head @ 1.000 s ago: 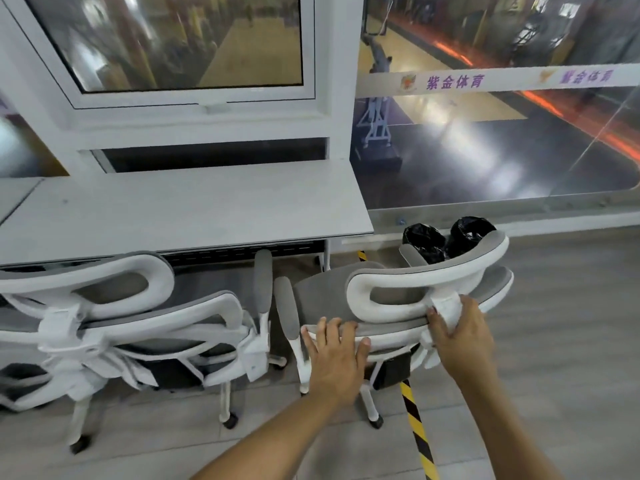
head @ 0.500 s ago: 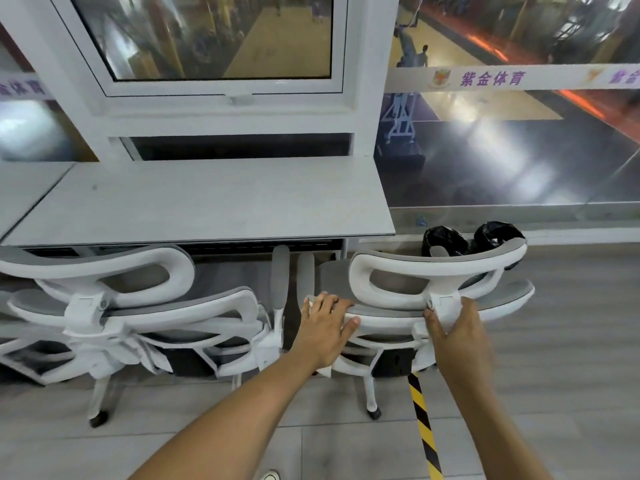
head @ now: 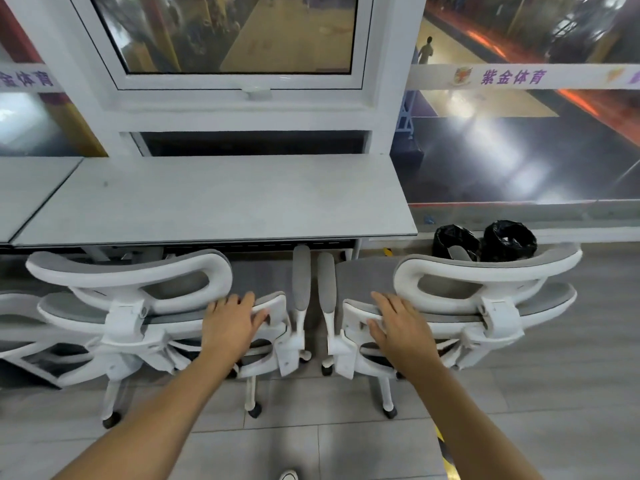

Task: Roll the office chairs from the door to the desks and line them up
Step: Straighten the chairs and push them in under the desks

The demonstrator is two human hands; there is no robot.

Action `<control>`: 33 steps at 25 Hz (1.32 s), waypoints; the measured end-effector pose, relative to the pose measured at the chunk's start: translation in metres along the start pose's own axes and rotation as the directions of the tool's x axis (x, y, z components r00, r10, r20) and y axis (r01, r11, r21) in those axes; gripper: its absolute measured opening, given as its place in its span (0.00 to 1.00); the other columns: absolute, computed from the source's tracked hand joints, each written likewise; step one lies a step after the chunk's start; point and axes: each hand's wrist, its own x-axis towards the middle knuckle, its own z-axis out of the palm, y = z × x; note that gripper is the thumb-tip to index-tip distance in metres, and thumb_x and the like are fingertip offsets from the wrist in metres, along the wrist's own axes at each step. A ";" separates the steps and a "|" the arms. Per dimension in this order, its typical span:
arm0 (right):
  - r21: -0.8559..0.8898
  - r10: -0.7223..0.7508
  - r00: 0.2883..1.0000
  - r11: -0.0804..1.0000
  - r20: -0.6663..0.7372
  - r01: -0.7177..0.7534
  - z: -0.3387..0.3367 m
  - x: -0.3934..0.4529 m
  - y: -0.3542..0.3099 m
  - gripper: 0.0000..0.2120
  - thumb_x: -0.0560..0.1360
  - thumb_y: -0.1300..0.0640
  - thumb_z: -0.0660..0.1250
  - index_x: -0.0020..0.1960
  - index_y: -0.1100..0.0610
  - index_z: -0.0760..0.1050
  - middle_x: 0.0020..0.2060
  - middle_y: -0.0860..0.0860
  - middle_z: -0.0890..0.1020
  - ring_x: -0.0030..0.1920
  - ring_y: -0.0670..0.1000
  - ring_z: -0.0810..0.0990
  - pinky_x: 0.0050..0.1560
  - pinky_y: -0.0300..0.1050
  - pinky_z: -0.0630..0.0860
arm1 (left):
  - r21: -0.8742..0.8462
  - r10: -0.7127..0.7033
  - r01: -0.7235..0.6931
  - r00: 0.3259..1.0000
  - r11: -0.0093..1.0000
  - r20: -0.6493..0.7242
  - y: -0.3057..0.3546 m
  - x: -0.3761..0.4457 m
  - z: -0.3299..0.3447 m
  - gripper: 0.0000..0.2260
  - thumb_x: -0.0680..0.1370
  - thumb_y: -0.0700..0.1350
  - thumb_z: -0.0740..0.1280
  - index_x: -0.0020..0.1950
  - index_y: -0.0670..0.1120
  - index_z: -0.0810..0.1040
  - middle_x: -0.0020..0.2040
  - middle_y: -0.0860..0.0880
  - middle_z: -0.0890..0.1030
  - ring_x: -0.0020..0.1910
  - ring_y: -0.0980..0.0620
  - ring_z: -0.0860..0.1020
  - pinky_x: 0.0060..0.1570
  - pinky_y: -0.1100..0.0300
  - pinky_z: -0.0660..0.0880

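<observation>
Hands [head: 232, 323] on two chair backs [head: 450, 306], armrests [head: 313, 282] nearly touching, desk edge [head: 214, 237] ahead

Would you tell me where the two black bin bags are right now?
The black bin bags sit on the floor, right of the desk, just behind the right chair's headrest.
</observation>
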 end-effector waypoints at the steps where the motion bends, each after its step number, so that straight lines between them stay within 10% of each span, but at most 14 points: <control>1: -0.073 0.032 0.999 0.997 0.031 -0.030 0.007 0.004 0.003 0.21 0.79 0.47 0.66 0.67 0.56 0.74 0.58 0.53 0.81 0.57 0.56 0.79 0.60 0.52 0.74 | -0.002 -0.002 0.002 1.000 1.000 0.005 0.004 -0.004 0.003 0.17 0.79 0.60 0.62 0.57 0.48 0.76 0.47 0.44 0.81 0.48 0.41 0.79 0.49 0.48 0.71; 6: -0.167 0.025 0.993 0.985 -0.114 -0.044 0.023 0.005 0.002 0.17 0.68 0.49 0.79 0.51 0.57 0.80 0.40 0.53 0.84 0.41 0.58 0.82 0.46 0.51 0.78 | 0.034 -0.006 0.008 0.997 0.999 -0.076 0.006 -0.021 0.012 0.14 0.77 0.57 0.68 0.51 0.47 0.78 0.39 0.44 0.80 0.40 0.41 0.78 0.43 0.48 0.68; 33: -0.157 0.101 0.981 0.979 -0.167 -0.127 0.028 0.000 -0.015 0.14 0.70 0.50 0.78 0.50 0.56 0.81 0.40 0.53 0.83 0.41 0.57 0.80 0.46 0.52 0.77 | 0.016 0.025 -0.023 0.985 1.000 -0.172 -0.021 -0.022 0.018 0.20 0.79 0.64 0.55 0.52 0.51 0.76 0.43 0.48 0.80 0.44 0.43 0.77 0.46 0.48 0.70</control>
